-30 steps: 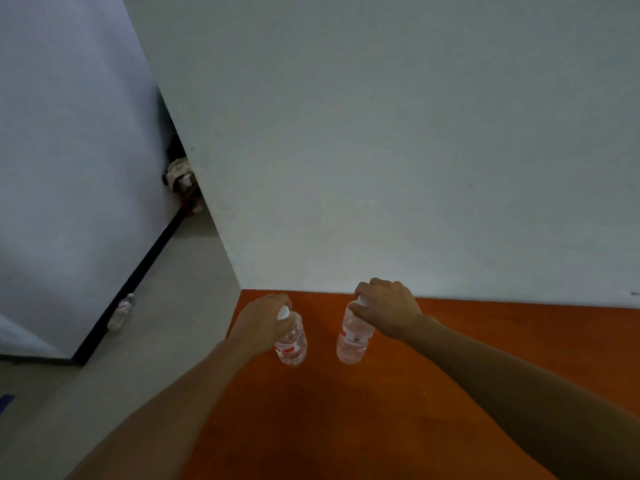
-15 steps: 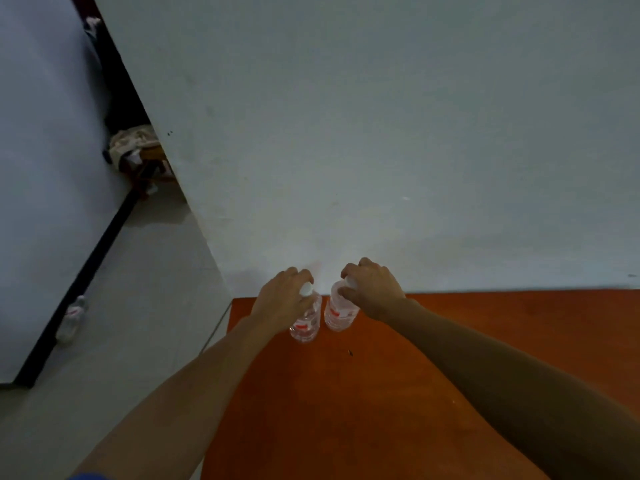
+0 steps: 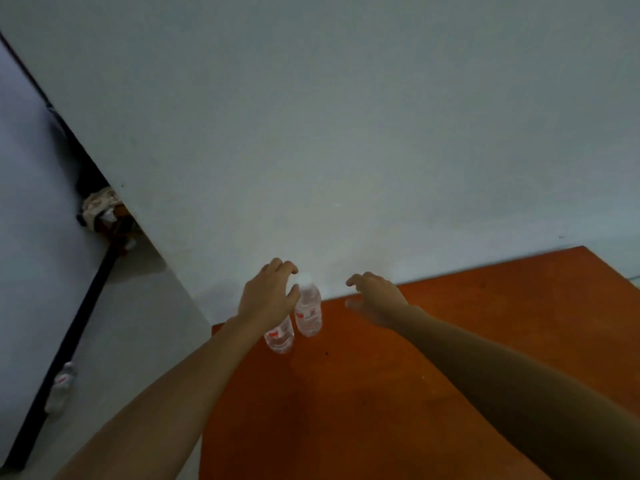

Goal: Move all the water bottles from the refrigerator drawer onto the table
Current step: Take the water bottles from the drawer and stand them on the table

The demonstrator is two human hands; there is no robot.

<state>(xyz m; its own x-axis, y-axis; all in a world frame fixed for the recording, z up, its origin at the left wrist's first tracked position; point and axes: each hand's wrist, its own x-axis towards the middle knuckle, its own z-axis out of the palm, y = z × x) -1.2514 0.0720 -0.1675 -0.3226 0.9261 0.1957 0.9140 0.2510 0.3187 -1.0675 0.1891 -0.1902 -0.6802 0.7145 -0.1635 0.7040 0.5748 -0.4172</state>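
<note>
Two bare forearms reach in from the bottom of the frame toward the centre. The left hand (image 3: 268, 296) hovers with its fingers spread and loosely bent, gripping nothing. It covers the top of one clear water bottle (image 3: 280, 336), and whether it touches that bottle cannot be told. The right hand (image 3: 375, 294) is held apart to the right, its fingers relaxed and open, holding nothing. Between the two hands, just beside the left thumb, a second water bottle (image 3: 308, 308) stands upright with its white cap showing. Both bottles have red labels and stand close together near the far left corner of an orange table (image 3: 450, 341), which fills the lower right of the frame. A pale wall (image 3: 346, 133) rises behind. At lower left a third bottle (image 3: 62, 386) sits on the grey floor (image 3: 138, 323) beside a black strip (image 3: 69, 341), and crumpled cloth (image 3: 100, 202) lies at middle left.
</note>
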